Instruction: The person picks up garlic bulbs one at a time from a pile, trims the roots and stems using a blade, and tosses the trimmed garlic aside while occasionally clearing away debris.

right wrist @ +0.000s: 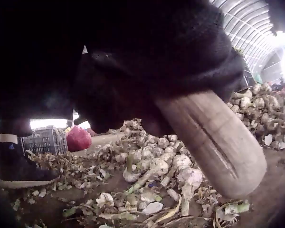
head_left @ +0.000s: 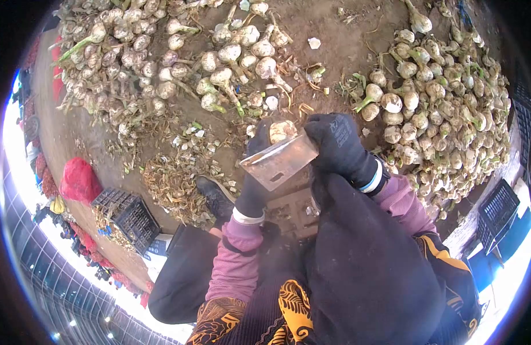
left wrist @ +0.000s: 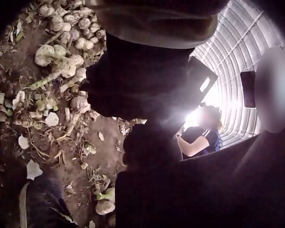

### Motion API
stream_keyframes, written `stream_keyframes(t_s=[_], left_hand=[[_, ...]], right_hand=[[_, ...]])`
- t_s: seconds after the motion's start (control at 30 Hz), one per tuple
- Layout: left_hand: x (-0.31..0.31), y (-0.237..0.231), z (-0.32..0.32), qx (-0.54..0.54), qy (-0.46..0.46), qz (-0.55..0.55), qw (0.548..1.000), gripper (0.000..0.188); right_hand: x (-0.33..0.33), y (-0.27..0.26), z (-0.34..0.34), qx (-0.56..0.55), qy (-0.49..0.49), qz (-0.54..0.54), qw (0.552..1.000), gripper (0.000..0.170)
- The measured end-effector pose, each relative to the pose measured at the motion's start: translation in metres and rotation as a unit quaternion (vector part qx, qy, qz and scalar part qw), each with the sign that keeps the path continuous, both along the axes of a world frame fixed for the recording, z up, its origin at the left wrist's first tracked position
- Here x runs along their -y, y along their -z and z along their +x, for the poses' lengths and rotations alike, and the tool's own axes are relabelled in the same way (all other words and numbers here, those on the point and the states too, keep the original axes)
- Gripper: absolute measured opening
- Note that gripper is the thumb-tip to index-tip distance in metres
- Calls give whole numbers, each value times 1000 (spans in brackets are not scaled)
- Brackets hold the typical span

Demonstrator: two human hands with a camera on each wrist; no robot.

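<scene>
Nearest, dark trousers [head_left: 369, 253] frame the work. Above them the gloved left hand [head_left: 257, 140] holds a garlic bulb [head_left: 283, 131], its fingers partly hidden by the blade; the gloved right hand [head_left: 339, 144] grips the wooden handle [right wrist: 218, 147] of a cleaver [head_left: 285, 164], whose broad, slotted blade lies across the near side of the bulb. The bulb, raised between the hands over the earth floor [head_left: 346, 57], should be light and firm, with a dry, papery skin likely to flake and slip under a glove; it is best cupped around its rounded sides, fingertips clear of the edge. The cleaver is probably stiff and heavier toward the blade, and is safest held by its smooth, round-ended handle, wrapped fully by the fingers. Just beyond, near a shoe [head_left: 215, 198], dry peelings [head_left: 179, 184] litter the floor. Farther off, one garlic heap [head_left: 443, 109] spreads along the floor's right edge and another pile of stalked bulbs [head_left: 121, 63] covers its far left part. Toward the floor's left edge stand a black plastic crate [head_left: 127, 218] and, behind it, a red sack [head_left: 80, 181].
</scene>
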State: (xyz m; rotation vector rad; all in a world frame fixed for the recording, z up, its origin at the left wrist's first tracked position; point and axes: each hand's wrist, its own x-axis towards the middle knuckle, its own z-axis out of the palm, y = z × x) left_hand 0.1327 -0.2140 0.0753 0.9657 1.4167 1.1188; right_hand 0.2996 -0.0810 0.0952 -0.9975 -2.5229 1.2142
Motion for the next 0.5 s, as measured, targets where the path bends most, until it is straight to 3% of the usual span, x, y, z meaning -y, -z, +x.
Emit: stream_keyframes(t_s=[0.13, 0.2, 0.23, 0.27, 0.33, 0.37, 0.4, 0.5], left_hand=[[4, -7, 3, -44, 0, 6, 999, 56], [0, -2, 6, -94, -12, 18, 995, 58], [-11, -4, 8, -196, -5, 17, 980, 58], [-21, -9, 8, -298, 0, 16, 955, 57], [-36, -36, 8, -96, -25, -104, 990, 56], [-36, -44, 7, 5, -42, -168, 985, 56], [-34, -41, 5, -52, -15, -165, 985, 55], [-37, -12, 8, -71, -16, -113, 991, 54]], right_hand=[[8, 15, 5, 24, 13, 20, 999, 25], [17, 40, 10, -13, 63, 15, 998, 23], [22, 56, 14, -30, 89, 13, 995, 22], [27, 77, 22, 31, 119, -15, 992, 22], [33, 112, 45, 153, 182, -66, 969, 22], [34, 113, 54, 146, 200, -79, 966, 21], [36, 113, 63, 137, 216, -91, 962, 21], [44, 103, 71, 97, 273, -127, 949, 23]])
